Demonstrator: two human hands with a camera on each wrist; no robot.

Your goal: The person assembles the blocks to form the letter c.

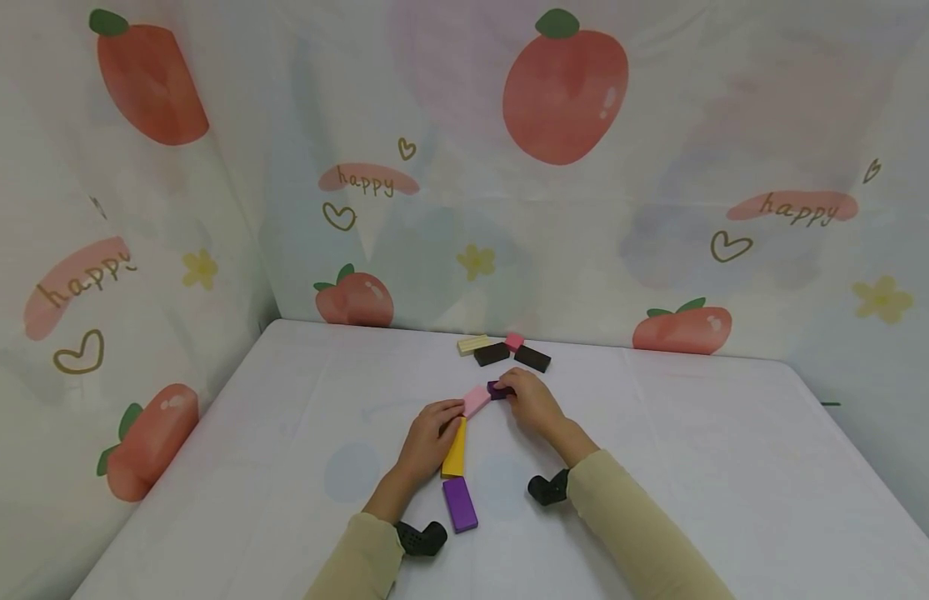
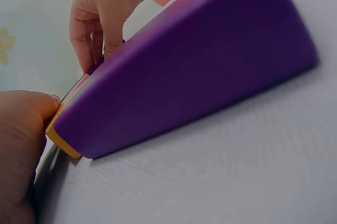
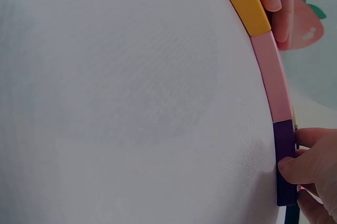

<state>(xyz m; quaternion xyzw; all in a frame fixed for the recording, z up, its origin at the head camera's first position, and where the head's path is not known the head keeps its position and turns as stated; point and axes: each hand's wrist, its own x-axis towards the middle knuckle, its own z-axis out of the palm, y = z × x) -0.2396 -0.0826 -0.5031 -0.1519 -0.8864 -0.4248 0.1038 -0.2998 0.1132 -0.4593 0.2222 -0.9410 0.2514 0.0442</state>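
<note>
Blocks lie end to end in a bent row on the white table. Nearest is a purple block (image 1: 460, 505), then a yellow block (image 1: 454, 450), a pale pink block (image 1: 476, 402) and a dark purple block (image 3: 285, 155). My left hand (image 1: 428, 446) rests along the outer side where yellow and pink meet, fingers fairly straight, its thumb against the yellow block in the left wrist view. My right hand (image 1: 535, 403) pinches the dark purple block between thumb and fingers, its end against the pink one.
Behind the row, near the table's (image 1: 284, 467) back edge, lie two dark brown blocks (image 1: 532, 358), a cream ridged block (image 1: 473, 345) and a bright pink block (image 1: 514, 342). A printed curtain (image 1: 449, 100) stands behind the table. Black wrist devices (image 1: 548, 487) hang at both cuffs.
</note>
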